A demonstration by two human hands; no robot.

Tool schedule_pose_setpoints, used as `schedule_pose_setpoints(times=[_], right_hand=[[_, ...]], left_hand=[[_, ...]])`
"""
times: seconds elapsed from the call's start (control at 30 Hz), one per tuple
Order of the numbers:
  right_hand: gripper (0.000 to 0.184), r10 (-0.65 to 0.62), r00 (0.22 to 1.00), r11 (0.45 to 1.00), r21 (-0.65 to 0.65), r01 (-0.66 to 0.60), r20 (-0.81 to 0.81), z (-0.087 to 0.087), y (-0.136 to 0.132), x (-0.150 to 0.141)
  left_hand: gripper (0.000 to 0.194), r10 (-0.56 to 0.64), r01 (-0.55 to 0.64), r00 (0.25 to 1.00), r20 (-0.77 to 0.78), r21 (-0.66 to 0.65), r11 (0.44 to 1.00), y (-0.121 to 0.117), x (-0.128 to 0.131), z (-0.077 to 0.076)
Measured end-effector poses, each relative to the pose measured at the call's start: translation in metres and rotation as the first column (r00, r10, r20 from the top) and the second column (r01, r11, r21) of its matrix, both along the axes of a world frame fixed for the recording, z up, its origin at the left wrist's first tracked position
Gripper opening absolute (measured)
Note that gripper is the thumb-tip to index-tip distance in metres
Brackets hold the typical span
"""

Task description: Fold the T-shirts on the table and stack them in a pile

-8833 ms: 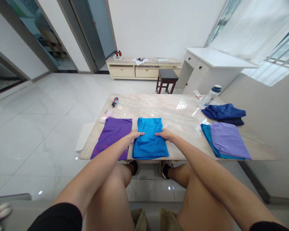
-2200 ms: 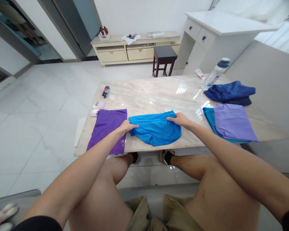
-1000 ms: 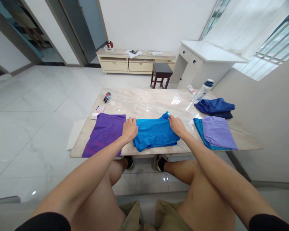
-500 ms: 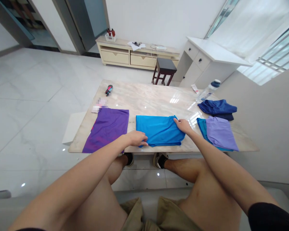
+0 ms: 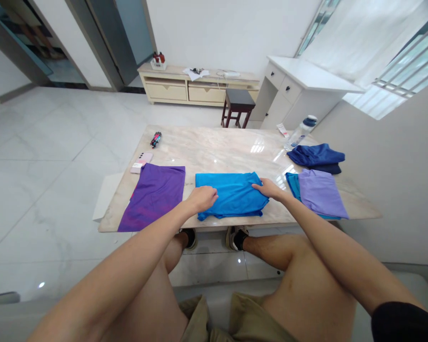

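Observation:
A folded bright blue garment (image 5: 231, 194) lies near the front edge of the marble-topped table (image 5: 214, 147), with creases at its right side. My left hand (image 5: 204, 198) is closed on its left part, fingers curled in. At the upper right edge, my right hand (image 5: 267, 188) pinches the fabric, thumb on top. To the left is a purple garment (image 5: 157, 197), spread flat and partly beneath my left forearm's line. On the right sits a lavender folded garment (image 5: 321, 194) atop a teal one (image 5: 293, 185), and behind them a crumpled navy garment (image 5: 317, 156).
A clear water bottle (image 5: 300, 134) stands at the table's back right beside a small tag (image 5: 282, 130). A phone (image 5: 141, 162) and a small dark multicoloured object (image 5: 156, 139) lie at the left. Beyond are a stool (image 5: 239, 99), a low cabinet (image 5: 169, 90) and a white desk (image 5: 306, 76).
My left hand has moved up from the blue garment's lower left corner and its fingers have curled in. The garment's lower left edge is more rumpled. The view has shifted slightly.

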State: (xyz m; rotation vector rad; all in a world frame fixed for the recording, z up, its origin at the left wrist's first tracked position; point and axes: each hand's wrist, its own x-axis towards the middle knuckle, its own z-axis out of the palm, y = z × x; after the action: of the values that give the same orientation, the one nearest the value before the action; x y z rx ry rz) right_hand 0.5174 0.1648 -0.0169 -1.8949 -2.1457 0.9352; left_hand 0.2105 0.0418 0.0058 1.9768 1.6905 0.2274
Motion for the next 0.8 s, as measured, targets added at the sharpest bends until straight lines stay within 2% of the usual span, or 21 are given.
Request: schedule_pose_setpoints(times=[0.1,0.17,0.3,0.37,0.43,0.57,0.7,0.8], right_hand=[[0.033,0.031,0.980,0.998,0.038,-0.039,0.195,0.003,-0.002,-0.001],[0.030,0.028,0.983,0.999,0.034,-0.035,0.183,0.006,-0.006,-0.001],[0.015,-0.033,0.995,0.994,-0.107,0.023,-0.099,0.012,-0.015,-0.003],[0.011,-0.110,0.969,0.981,-0.179,0.070,-0.221,0.014,-0.020,-0.006],[0.018,-0.168,0.934,0.963,-0.256,0.087,-0.314,0.017,-0.022,-0.008],[0.030,-0.257,0.871,0.912,-0.402,0.076,-0.418,0.024,-0.019,-0.007],[0.043,-0.280,0.936,0.916,-0.351,0.194,-0.213,0.024,-0.011,-0.002],[0.063,-0.299,0.951,0.859,-0.456,0.232,-0.079,0.019,-0.010,-0.003]], left_hand=[[0.024,0.013,-0.013,1.000,0.004,-0.035,0.999,0.013,0.039,0.005],[0.033,0.026,-0.023,0.999,0.027,-0.083,0.996,0.022,0.068,0.006],[0.065,0.103,-0.080,0.988,0.118,-0.187,0.979,0.034,0.124,0.000],[0.072,0.167,-0.123,0.973,0.162,-0.251,0.960,0.036,0.146,-0.005],[0.070,0.234,-0.180,0.957,0.169,-0.286,0.941,0.037,0.162,-0.011],[0.043,0.311,-0.277,0.942,0.124,-0.237,0.931,0.035,0.171,-0.020],[0.028,0.297,-0.274,0.950,0.097,-0.201,0.941,0.031,0.163,-0.019],[0.023,0.250,-0.231,0.965,0.082,-0.188,0.955,0.024,0.157,-0.016]])
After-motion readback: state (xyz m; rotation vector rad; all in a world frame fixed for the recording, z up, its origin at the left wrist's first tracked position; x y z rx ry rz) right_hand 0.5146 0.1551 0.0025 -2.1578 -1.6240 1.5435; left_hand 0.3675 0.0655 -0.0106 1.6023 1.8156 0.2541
